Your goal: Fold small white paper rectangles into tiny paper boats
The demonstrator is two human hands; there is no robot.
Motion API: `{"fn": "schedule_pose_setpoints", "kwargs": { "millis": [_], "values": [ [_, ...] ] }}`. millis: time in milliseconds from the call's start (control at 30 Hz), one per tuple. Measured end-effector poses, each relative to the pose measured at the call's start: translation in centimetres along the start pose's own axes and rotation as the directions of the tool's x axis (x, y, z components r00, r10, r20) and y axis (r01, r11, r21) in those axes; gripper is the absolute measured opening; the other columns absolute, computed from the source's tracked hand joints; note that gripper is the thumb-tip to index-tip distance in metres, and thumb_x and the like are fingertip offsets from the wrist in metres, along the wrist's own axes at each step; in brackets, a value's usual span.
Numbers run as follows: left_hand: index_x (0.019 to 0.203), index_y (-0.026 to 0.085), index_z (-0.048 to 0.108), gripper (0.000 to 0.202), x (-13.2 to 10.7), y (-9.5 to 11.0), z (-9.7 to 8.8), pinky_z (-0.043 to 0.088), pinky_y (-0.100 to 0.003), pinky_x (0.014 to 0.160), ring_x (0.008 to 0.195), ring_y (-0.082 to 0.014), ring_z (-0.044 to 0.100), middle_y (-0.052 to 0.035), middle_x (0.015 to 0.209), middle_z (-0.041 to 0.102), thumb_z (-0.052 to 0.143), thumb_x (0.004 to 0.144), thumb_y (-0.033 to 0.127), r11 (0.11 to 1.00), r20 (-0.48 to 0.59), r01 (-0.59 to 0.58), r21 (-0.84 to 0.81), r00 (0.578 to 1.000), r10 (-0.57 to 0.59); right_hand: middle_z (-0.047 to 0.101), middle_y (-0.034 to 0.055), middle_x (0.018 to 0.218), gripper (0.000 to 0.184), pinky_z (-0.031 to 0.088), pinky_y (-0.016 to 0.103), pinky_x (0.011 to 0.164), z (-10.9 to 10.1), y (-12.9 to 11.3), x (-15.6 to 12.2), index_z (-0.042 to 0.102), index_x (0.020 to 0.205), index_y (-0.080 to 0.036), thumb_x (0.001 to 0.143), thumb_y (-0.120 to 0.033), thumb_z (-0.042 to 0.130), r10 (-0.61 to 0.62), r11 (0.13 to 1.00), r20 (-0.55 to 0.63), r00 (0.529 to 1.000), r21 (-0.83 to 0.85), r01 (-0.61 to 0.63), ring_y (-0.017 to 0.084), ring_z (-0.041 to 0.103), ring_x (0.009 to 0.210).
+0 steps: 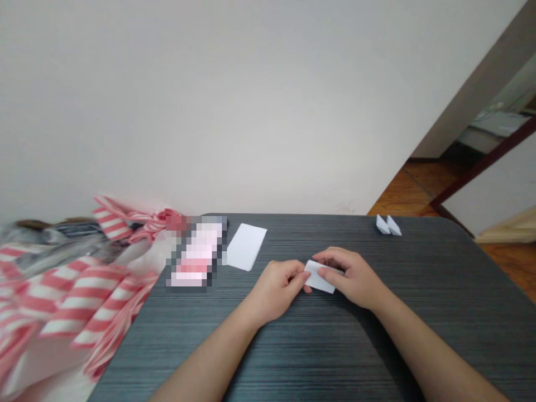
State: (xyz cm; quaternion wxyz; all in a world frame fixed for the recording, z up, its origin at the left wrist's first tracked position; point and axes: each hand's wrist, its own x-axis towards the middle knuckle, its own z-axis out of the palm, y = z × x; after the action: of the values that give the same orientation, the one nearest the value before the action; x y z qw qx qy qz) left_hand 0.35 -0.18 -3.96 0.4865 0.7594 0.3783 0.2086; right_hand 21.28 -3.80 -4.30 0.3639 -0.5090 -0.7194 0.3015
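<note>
A small folded white paper [319,277] sits between the two hands near the middle of the tabletop [318,357], tilted so that its right end dips lower; whether it touches the surface cannot be told. The left hand [274,290] comes in from 7 o'clock, its grip closed on the paper's left end, with the fingertips pinched against the edge. The right hand [354,279] comes in from 5 o'clock, its grip also closed, with the fingers [330,258] curled over the top edge and the thumb [325,273] pressed on the paper's face. At 9 to 10 o'clock from the hands, a flat white sheet [246,247] lies at an angle on the dark grey, grain-lined tabletop. Just beyond it at 9 o'clock is a pink-and-white object [195,254], too blurred to name. At 2 o'clock, near the far edge, two small folded white paper shapes [388,225] stand side by side. Red-and-white striped cloth [75,296] is heaped past the tabletop's left edge at 9 o'clock. A pale wall [209,111] rises behind, and a wooden floor [419,190] shows past the far right corner.
</note>
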Motion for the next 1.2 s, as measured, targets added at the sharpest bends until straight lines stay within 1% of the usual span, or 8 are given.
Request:
{"fn": "schedule_pose_setpoints", "kwargs": {
  "millis": [100,167,300,533,700,1000,1200],
  "values": [
    [0.072,0.018,0.07,0.033,-0.03,0.18,-0.06,0.035,-0.02,0.055,0.055,-0.0113,0.053,0.0005,0.063,0.066,0.05,0.094,0.032,0.997,0.025,-0.075,0.036,0.997,0.074,0.071,0.0058,0.09,0.015,0.048,0.028,0.072,0.3,-0.49,0.3,0.07,0.1,-0.019,0.087,-0.026,0.064,-0.045,0.999,0.047,0.998,-0.008,0.046,0.018,0.064,0.08],
    [0.072,0.018,0.07,0.035,-0.05,0.19,-0.03,0.034,-0.02,0.056,0.056,-0.0112,0.054,0.0004,0.067,0.068,0.048,0.095,0.032,0.994,0.035,-0.101,0.051,0.994,0.099,0.07,0.0051,0.086,0.011,0.047,0.028,0.072,0.45,-0.65,0.43,0.07,0.093,-0.019,0.088,-0.026,0.063,-0.05,0.999,0.067,0.996,-0.006,0.051,0.018,0.063,0.079],
    [0.072,0.018,0.07,0.034,-0.09,0.09,0.07,0.035,-0.02,0.056,0.057,-0.012,0.055,-0.0001,0.067,0.069,0.048,0.095,0.031,0.992,0.056,-0.107,0.073,0.993,0.103,0.067,0.003,0.078,0.012,0.045,0.027,0.069,0.53,-0.74,0.52,0.068,0.083,-0.018,0.09,-0.024,0.06,-0.024,1.0,0.066,0.997,-0.011,0.025,0.016,0.061,0.073],
    [0.074,0.018,0.071,0.033,-0.16,-0.05,0.13,0.034,-0.021,0.055,0.055,-0.011,0.052,0.0005,0.066,0.068,0.048,0.095,0.029,0.99,0.057,-0.113,0.087,0.992,0.108,0.065,0.0015,0.072,0.017,0.044,0.025,0.064,0.67,-0.78,0.44,0.068,0.076,-0.018,0.089,-0.023,0.06,0.035,0.998,0.031,0.999,0.061,-0.036,0.015,0.059,0.068],
    [0.073,0.018,0.07,0.03,-0.19,0.11,0.03,0.033,-0.02,0.055,0.054,-0.011,0.052,0.0003,0.067,0.069,0.05,0.094,0.028,0.992,0.068,-0.104,0.067,0.993,0.099,0.066,0.0018,0.072,0.018,0.044,0.025,0.064,0.67,-0.55,0.49,0.069,0.075,-0.018,0.089,-0.024,0.059,0.035,0.997,0.039,0.999,0.067,-0.038,0.015,0.059,0.067],
    [0.071,0.018,0.068,0.029,-0.2,0.11,0.08,0.032,-0.02,0.054,0.052,-0.0099,0.05,0.0019,0.063,0.068,0.051,0.093,0.027,0.992,0.074,-0.105,0.068,0.992,0.1,0.065,0.0017,0.071,0.022,0.044,0.025,0.065,0.48,-0.93,0.64,0.068,0.072,-0.018,0.09,-0.018,0.055,0.018,0.999,0.038,0.999,0.032,-0.019,0.015,0.059,0.068],
    [0.07,0.018,0.068,0.029,-0.22,0.09,0.15,0.032,-0.021,0.053,0.051,-0.01,0.049,0.0015,0.062,0.068,0.051,0.093,0.027,0.992,0.065,-0.1,0.072,0.993,0.095,0.068,0.0029,0.076,0.018,0.045,0.025,0.067,0.66,-0.7,0.61,0.071,0.079,-0.018,0.09,-0.019,0.058,0.037,0.996,0.039,0.999,0.077,-0.04,0.015,0.062,0.071]
  ]
}}
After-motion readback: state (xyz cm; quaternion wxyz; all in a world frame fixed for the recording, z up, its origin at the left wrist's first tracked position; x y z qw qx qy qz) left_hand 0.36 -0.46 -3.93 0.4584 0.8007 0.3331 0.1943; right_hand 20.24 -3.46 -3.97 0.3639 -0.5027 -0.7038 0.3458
